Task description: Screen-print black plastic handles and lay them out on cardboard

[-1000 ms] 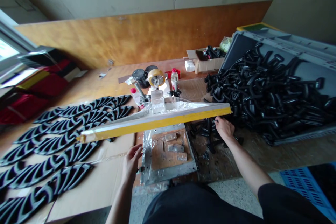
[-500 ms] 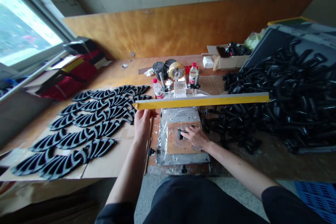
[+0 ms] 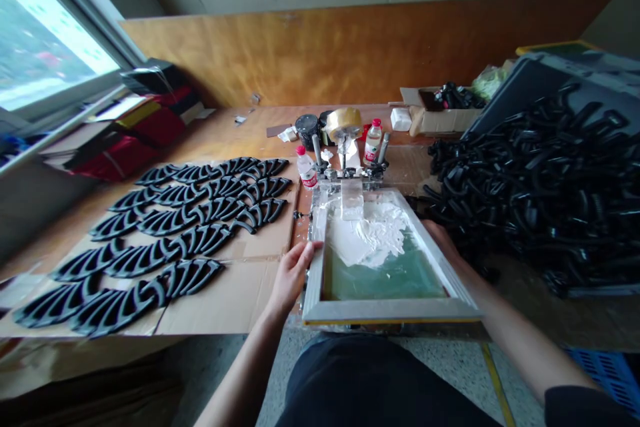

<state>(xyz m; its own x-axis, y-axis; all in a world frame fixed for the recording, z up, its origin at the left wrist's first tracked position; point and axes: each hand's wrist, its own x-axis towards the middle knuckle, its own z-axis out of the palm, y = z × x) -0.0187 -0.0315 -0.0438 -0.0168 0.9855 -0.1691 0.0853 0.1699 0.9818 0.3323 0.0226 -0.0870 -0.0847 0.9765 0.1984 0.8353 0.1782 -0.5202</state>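
A screen-printing frame (image 3: 385, 310) lies lowered over the base plate on the table, its mesh (image 3: 375, 283) greenish. Thick white paste (image 3: 373, 233) is spread over the far half of the mesh. Closed at the frame's left rail is my left hand (image 3: 293, 273), thumb and fingertips pinching the edge. My right hand (image 3: 440, 240) is by the right rail, with its fingers hidden behind the frame. A clamp with metal posts (image 3: 345, 173) stands at the far end, and a pale block (image 3: 353, 200) overhangs the mesh. The small black part on the base is hidden now.
Rows of black curved, slotted parts (image 3: 135, 300) lie on cardboard at left. A large heap of black parts (image 3: 545, 193) spills from a grey bin at right. Behind the clamp are two red-capped bottles, a tape roll (image 3: 345, 121) and a black tub (image 3: 307, 128).
The frame has swung down from raised to lying over the base, covering the small black part. My left hand came down with it; my right hand moved from the base to the frame's right side.
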